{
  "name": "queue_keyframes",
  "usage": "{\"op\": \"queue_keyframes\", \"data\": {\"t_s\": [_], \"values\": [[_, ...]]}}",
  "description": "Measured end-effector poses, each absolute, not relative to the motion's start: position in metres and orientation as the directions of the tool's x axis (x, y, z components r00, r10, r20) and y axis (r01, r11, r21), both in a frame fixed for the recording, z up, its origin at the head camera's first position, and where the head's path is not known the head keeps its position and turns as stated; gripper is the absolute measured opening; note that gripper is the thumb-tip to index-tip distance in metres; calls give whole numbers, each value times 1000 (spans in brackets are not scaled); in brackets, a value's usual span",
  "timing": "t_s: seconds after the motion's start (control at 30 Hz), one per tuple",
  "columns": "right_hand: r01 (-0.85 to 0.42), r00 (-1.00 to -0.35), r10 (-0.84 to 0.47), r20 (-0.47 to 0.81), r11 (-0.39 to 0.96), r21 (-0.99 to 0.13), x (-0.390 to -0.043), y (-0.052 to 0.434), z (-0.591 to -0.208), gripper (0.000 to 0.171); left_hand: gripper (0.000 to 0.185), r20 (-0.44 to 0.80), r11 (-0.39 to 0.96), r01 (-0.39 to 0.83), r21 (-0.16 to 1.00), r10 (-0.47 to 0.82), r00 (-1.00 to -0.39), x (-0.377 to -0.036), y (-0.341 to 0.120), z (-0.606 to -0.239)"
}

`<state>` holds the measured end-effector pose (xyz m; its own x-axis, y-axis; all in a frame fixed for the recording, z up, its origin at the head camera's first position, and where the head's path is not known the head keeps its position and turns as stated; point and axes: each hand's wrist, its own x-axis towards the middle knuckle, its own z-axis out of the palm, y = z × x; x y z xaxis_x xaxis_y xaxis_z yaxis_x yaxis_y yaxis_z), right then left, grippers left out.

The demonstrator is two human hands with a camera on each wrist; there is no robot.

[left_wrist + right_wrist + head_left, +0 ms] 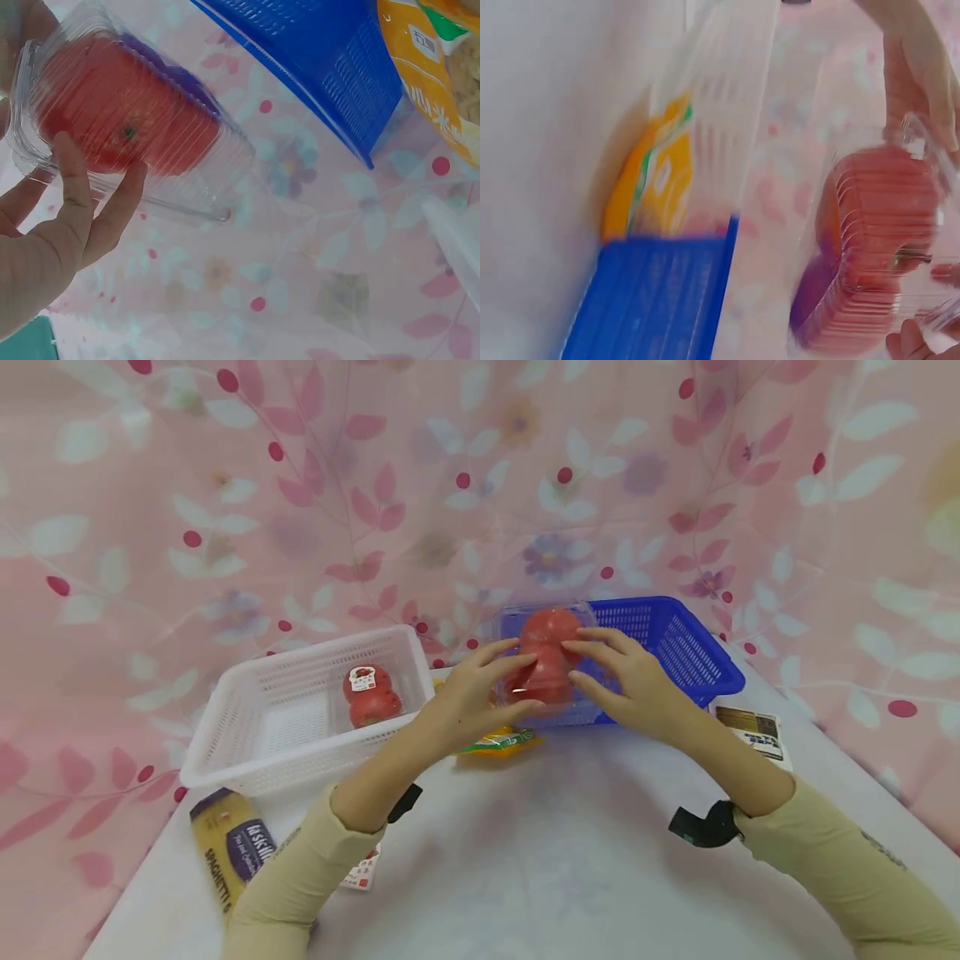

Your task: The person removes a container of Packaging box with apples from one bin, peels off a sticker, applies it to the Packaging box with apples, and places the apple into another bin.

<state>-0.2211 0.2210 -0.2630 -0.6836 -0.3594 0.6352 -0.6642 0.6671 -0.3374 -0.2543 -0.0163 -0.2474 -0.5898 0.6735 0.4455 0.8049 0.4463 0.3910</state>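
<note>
While my left hand (468, 693) and my right hand (633, 681) curl their fingers around the clear tomato box (546, 664), one on each side, I hold it up off the white table (525, 877). Two red tomatoes show inside it. Just behind my right hand sits the blue basket (675, 643). Under my left hand lies a yellow packet (498, 742). Further left of that hand is the white basket (300, 710) with another tomato pack (370, 695) inside.
</note>
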Motion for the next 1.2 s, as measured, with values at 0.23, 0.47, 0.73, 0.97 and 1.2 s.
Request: {"op": "queue_keyframes", "data": {"t_s": [0.23, 0.47, 0.73, 0.97, 1.2], "values": [[-666, -708, -402, 580, 653, -361, -186, 200, -273, 39, 51, 482, 427, 853, 301, 704, -522, -207, -49, -255], [-694, -699, -466, 543, 627, -355, -152, 192, -292, 43, 55, 460, 379, 894, 238, 767, -448, -169, -68, -271], [-711, -689, -528, 496, 626, -321, -127, 175, -321, 41, 52, 343, 364, 884, 293, 824, -452, -143, -92, -298], [-692, -715, -558, 422, 648, -317, -115, 170, -345, 41, 56, 169, 362, 829, 426, 869, -466, -133, -100, -321], [-743, -648, -576, 499, 624, -244, -114, 170, -364, 42, 60, 168, 319, 852, 415, 894, -416, -136, -100, -341]]}}
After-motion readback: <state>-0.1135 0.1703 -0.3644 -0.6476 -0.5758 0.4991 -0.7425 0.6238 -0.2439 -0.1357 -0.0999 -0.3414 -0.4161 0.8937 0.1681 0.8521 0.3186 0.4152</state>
